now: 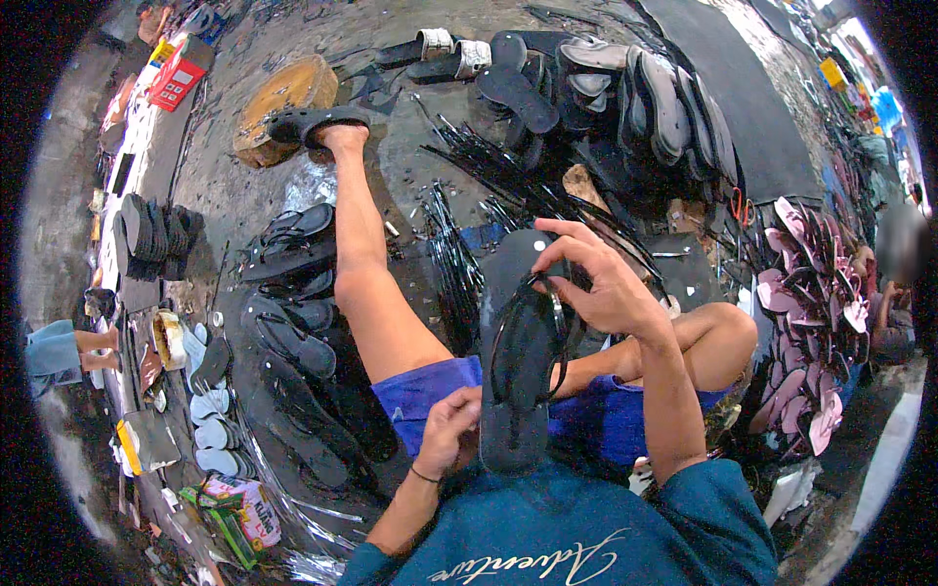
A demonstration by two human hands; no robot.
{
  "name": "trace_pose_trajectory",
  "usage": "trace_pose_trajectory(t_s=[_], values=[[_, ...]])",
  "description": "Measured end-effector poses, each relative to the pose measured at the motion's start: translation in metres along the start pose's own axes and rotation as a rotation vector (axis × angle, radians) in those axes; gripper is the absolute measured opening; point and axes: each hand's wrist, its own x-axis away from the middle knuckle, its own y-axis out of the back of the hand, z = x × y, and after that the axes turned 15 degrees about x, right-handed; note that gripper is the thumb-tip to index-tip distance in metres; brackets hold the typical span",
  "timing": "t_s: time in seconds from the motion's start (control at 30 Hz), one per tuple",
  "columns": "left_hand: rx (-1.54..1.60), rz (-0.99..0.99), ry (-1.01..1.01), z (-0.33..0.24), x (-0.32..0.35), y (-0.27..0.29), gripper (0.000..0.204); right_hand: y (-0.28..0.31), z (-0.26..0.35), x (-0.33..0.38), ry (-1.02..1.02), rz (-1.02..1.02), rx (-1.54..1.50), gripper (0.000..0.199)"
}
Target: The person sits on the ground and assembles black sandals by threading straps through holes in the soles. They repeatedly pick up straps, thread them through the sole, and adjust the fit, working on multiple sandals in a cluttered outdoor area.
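**Seating the strap on a black flip-flop sole**

Both hands are closed on one black flip-flop sole (515,342), held upright over the lap. Left hand (451,430) pinches the sole's near, heel end from the left edge, fingers curled tight around it. Right hand (601,283) grips the black Y-strap (532,332) near the toe end, thumb and forefinger pinched on the rubber where it meets the sole, other fingers spread above.

The sole stands between the knees, over the blue shorts (430,386), its toe end pointing away from the body. The strap loops loose across the face of the sole; I cannot tell whether its plugs are through their holes.

To do this well, as I judge it, the left hand should keep the heel end braced against the thigh so the sole cannot twist, while the right hand works close to the strap's end, not mid-loop, where a pull only stretches the rubber. Pressing straight through the sole rather than at a slant should spare the hole from tearing.

Around the person: a row of finished black sandals (293,322) lies on the floor to the left, a pile of pink soles (816,313) to the right, loose black straps (459,264) ahead, and the outstretched left foot rests on a wooden block (283,93).
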Motion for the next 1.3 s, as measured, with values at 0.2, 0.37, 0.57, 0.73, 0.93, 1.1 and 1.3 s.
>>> trace_pose_trajectory(t_s=[0.2, 0.37, 0.57, 0.73, 0.93, 1.1, 1.3], values=[[0.073, 0.039, -0.02, 0.011, -0.008, -0.014, 0.023, -0.01, -0.005, -0.008, 0.047, 0.118, -0.153, 0.02], [-0.676, -0.072, -0.375, -0.028, -0.04, -0.076, 0.039, -0.066, 0.011, -0.012, -0.176, -0.262, -0.817, 0.049], [-0.43, -0.157, -0.385, -0.055, -0.047, -0.078, 0.036, -0.108, 0.032, 0.052, -0.584, 0.373, -1.33, 0.008], [-0.338, -0.162, -0.42, -0.051, -0.046, -0.079, 0.041, -0.117, 0.027, 0.038, -0.526, 0.403, -1.449, 0.006], [-0.631, -0.207, -0.695, -0.059, -0.042, -0.062, 0.05, -0.113, 0.035, 0.009, -0.41, 0.524, -1.125, 0.007], [-0.679, -0.466, -0.821, -0.087, -0.009, -0.017, 0.065, -0.115, 0.05, -0.05, -0.174, 0.753, -0.928, 0.029], [-0.97, -0.95, -1.252, -0.12, 0.107, 0.063, 0.069, -0.005, -0.123, -0.16, -0.352, -0.656, 0.668, 0.036]])
